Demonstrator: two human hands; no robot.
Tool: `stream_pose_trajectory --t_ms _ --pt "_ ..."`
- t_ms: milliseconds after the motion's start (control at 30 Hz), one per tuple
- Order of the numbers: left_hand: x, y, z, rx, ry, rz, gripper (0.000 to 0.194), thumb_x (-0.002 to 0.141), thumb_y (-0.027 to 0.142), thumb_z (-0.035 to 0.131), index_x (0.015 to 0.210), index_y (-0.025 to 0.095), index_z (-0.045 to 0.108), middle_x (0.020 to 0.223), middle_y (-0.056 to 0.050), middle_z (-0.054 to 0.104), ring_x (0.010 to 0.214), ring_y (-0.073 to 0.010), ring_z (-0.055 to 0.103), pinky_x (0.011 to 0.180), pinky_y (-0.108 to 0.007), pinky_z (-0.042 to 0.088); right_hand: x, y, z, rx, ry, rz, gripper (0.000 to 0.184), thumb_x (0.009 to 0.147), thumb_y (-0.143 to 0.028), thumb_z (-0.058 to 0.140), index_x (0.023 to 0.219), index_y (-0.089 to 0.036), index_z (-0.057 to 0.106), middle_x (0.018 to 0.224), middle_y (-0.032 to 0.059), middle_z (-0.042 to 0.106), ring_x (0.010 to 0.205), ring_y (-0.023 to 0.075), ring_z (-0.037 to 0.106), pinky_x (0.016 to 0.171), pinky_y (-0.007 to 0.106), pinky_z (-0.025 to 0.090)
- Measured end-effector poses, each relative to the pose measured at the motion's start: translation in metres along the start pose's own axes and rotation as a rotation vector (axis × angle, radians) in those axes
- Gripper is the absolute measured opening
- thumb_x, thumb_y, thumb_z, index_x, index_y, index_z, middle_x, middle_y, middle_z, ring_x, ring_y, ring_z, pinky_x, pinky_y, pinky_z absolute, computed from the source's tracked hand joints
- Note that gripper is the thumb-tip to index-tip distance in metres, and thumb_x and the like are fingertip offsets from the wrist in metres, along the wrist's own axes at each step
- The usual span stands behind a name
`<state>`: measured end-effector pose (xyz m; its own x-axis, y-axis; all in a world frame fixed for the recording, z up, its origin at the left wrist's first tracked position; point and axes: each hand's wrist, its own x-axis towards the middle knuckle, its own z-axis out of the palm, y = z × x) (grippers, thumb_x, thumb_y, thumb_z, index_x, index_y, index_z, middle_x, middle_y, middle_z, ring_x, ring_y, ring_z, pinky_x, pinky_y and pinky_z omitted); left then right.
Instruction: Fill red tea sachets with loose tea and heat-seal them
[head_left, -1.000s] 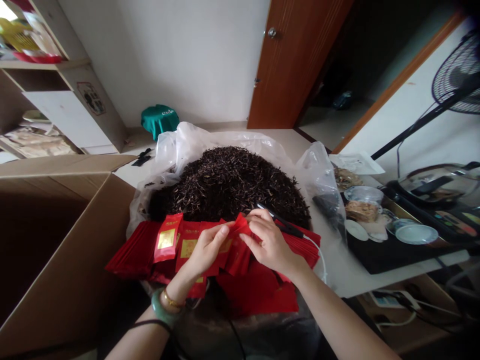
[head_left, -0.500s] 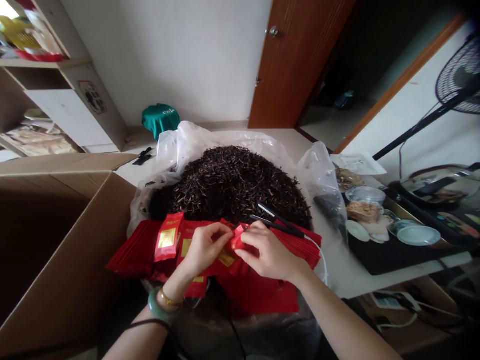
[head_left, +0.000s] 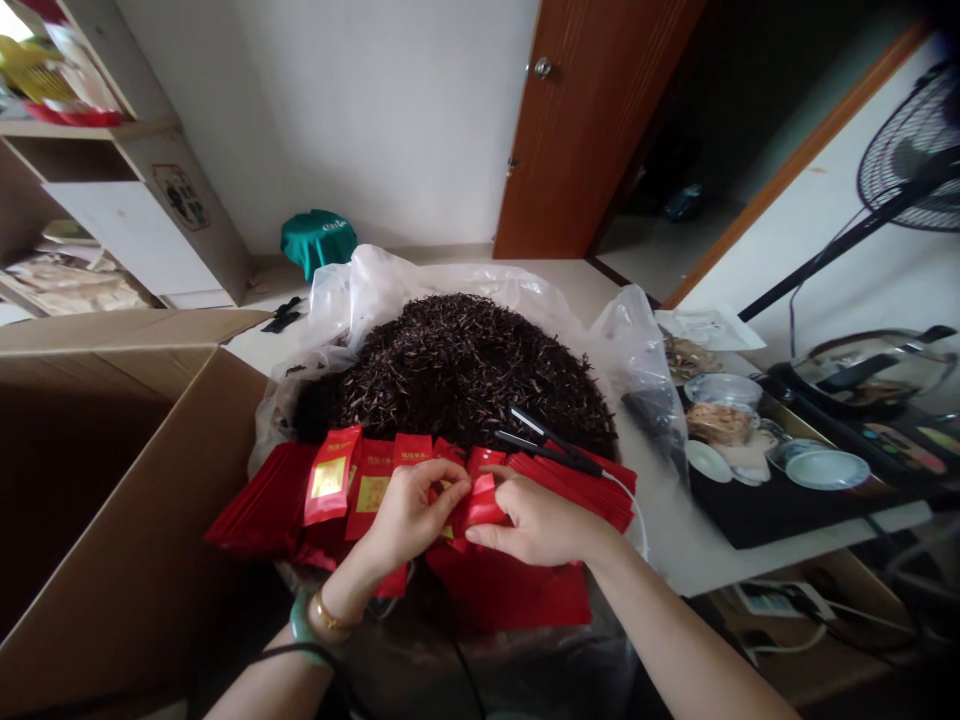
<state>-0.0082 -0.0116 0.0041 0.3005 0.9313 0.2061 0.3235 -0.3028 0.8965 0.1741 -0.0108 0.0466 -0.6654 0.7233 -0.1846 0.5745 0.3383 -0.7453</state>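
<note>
head view: the left hand (head_left: 420,505) and the right hand (head_left: 525,515) are working close together in front of a heap of dark dried leaves (head_left: 465,360); between them, a small red packet (head_left: 482,505) is sitting in the right hand's grip, its thumb pressing along the near side and its other fingers curling around the far side; the left hand's thumb and forefinger are coming together at the tips, just beside the packet's left edge, though whether they are pinching it i cannot tell.

under and around the hands, more red pouches (head_left: 259,500) are lying in overlapping rows, some with gold labels; one gold-labelled pouch (head_left: 330,478) is lying on top of them, to the left of the left hand; flat red wrappers (head_left: 525,597) are spreading below the wrists; a black two-armed tool (head_left: 559,452) is resting over the pouches beyond the right hand, its white cable (head_left: 640,520) curving down beside them.

a translucent plastic bag (head_left: 637,340) is surrounding the heap; an open cardboard box (head_left: 142,530) is standing at the left; at the right, a round clear container (head_left: 724,395) and a pale dish (head_left: 827,468) are resting near a black appliance with a glass lid (head_left: 885,365); a green jade-like bangle (head_left: 301,618) and a gold-coloured bracelet (head_left: 327,612) are circling the left wrist.
</note>
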Motion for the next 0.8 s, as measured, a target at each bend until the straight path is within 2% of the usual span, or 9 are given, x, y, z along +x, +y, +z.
stream_pose_trajectory --t_ms 133,267,400,500,567,633,700,800 --pt "-0.001 0.001 0.002 0.077 0.082 0.078 0.015 0.084 0.021 0.056 0.078 0.015 0.068 0.068 -0.002 0.071 0.059 -0.0126 0.064 0.056 -0.019 0.047 0.002 -0.002 -0.002 0.065 0.005 0.042 0.034 0.090 -0.029 0.047 0.058 -0.018 0.050 0.055 -0.0049 0.044 0.055 0.0100 0.043 0.055 0.023 0.034" --pt "-0.001 0.000 0.000 0.141 0.145 0.172 0.014 0.086 0.021 0.057 0.078 0.016 0.067 0.070 -0.002 0.072 0.060 -0.0122 0.066 0.056 -0.019 0.049 0.003 0.002 0.000 0.121 0.001 0.072 0.036 0.091 -0.036 0.047 0.059 -0.019 0.049 0.056 -0.0047 0.045 0.054 0.0099 0.041 0.053 0.024 0.035" --pt "-0.001 -0.002 -0.008 0.336 0.273 0.424 0.019 0.092 0.020 0.048 0.088 0.015 0.066 0.075 -0.005 0.073 0.066 -0.0134 0.067 0.062 -0.022 0.051 0.001 0.010 -0.001 0.208 0.028 0.131 0.043 0.091 -0.048 0.045 0.058 -0.019 0.049 0.055 -0.0038 0.047 0.055 0.0112 0.043 0.054 0.025 0.039" --pt "-0.002 -0.002 -0.007 0.583 0.247 0.616 0.027 0.090 0.031 0.052 0.108 0.014 0.062 0.097 -0.011 0.073 0.091 -0.0221 0.068 0.081 -0.035 0.052 0.000 0.017 -0.005 0.265 0.121 0.123 0.047 0.090 -0.056 0.042 0.065 -0.019 0.056 0.066 -0.0007 0.060 0.067 0.0149 0.053 0.068 0.029 0.047" --pt "-0.003 -0.003 0.000 0.736 0.237 0.633 0.042 0.086 0.040 0.058 0.119 0.015 0.058 0.114 -0.013 0.069 0.113 -0.0302 0.060 0.099 -0.048 0.041 0.000 0.021 -0.005 0.317 0.149 0.124 0.052 0.089 -0.062 0.040 0.075 -0.018 0.062 0.080 0.0028 0.067 0.081 0.0192 0.060 0.080 0.034 0.049" --pt "-0.004 -0.005 0.008 0.826 0.227 0.611 0.047 0.085 0.040 0.059 0.125 0.016 0.055 0.123 -0.013 0.065 0.122 -0.0335 0.052 0.108 -0.056 0.030 0.002 0.023 -0.004 0.392 0.136 0.128 0.058 0.087 -0.068 0.038 0.090 -0.018 0.066 0.095 0.0060 0.070 0.098 0.0234 0.061 0.093 0.039 0.046" --pt "-0.005 -0.010 0.015 0.837 0.180 0.609 0.047 0.088 0.037 0.055 0.130 0.015 0.051 0.125 -0.014 0.063 0.121 -0.0307 0.054 0.108 -0.052 0.032 0.004 0.024 -0.002 0.466 0.108 0.125 0.065 0.083 -0.073 0.038 0.103 -0.018 0.066 0.108 0.0075 0.069 0.112 0.0253 0.058 0.104 0.041 0.039" --pt "-0.003 -0.021 0.017 0.780 0.144 0.586 0.052 0.091 0.036 0.052 0.136 0.011 0.043 0.122 -0.017 0.063 0.110 -0.0258 0.060 0.095 -0.041 0.046 0.006 0.023 -0.002 0.520 0.096 0.138 0.074 0.078 -0.079 0.039 0.111 -0.019 0.066 0.115 0.0082 0.067 0.120 0.0266 0.053 0.110 0.043 0.033"
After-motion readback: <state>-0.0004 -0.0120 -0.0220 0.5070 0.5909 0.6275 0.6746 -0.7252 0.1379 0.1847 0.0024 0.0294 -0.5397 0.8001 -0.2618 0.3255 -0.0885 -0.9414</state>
